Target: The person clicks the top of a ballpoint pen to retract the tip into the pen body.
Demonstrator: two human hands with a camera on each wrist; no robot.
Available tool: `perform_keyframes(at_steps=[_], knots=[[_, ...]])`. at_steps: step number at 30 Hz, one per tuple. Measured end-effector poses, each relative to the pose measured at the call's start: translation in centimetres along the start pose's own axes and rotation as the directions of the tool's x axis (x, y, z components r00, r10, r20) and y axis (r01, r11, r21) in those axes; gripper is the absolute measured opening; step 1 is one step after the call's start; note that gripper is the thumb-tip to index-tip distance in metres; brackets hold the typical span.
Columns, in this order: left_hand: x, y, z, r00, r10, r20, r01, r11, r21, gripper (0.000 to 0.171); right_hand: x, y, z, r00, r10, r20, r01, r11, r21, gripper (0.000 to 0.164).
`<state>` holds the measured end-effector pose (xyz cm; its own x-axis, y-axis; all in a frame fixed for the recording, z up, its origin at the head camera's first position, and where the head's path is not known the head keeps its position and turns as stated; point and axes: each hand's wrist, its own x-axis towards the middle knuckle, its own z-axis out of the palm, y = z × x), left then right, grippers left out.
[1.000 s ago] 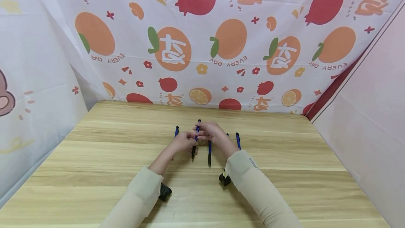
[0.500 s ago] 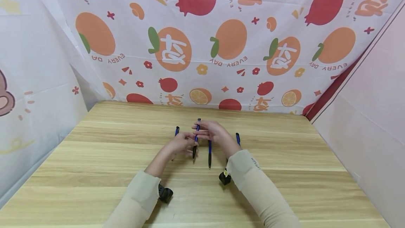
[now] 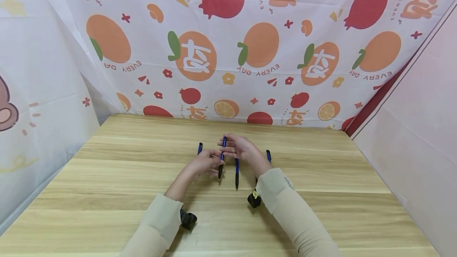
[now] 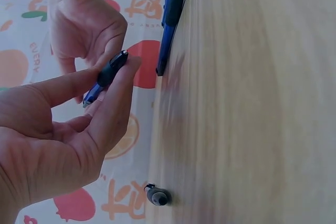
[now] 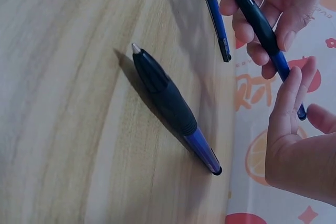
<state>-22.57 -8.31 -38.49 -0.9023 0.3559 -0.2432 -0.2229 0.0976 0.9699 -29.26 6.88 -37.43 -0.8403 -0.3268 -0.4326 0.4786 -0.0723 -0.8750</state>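
Above the table, both hands hold a blue pen with a black grip, tilted with its writing tip toward the person. My left hand pinches it near the black grip between thumb and fingers, as the left wrist view also shows. At the clicker end, my right hand holds the pen between thumb and fingertips; the right wrist view shows this hand below the left hand. A second pen lies on the table just under the right hand.
A pen lies partly hidden behind the left hand. Another pen lies beyond the right forearm, partly covered by it. Black wrist cameras hang below the cuffs. A fruit-print cloth rises behind the wooden table.
The held pen has shifted slightly right, and its tip has risen a little. My right forearm has moved slightly right. Both hands stay on the pen; the pens on the table have not moved.
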Motion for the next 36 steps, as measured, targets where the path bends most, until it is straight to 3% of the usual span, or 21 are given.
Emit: perform_keyframes(at_steps=[14,36], knots=[[-0.6,0.4,0.6,0.998,0.010,-0.059,-0.005,0.996,0.091,0.028,0.2,-0.1,0.0,0.998,0.056,-0.013,-0.055,0.998,0.004,0.053],[-0.8,1.0,1.1,0.996,0.019,-0.086,-0.012,0.997,0.074,0.025,0.2,-0.4,0.3,0.998,0.060,-0.031,-0.059,0.998,0.004,0.050]])
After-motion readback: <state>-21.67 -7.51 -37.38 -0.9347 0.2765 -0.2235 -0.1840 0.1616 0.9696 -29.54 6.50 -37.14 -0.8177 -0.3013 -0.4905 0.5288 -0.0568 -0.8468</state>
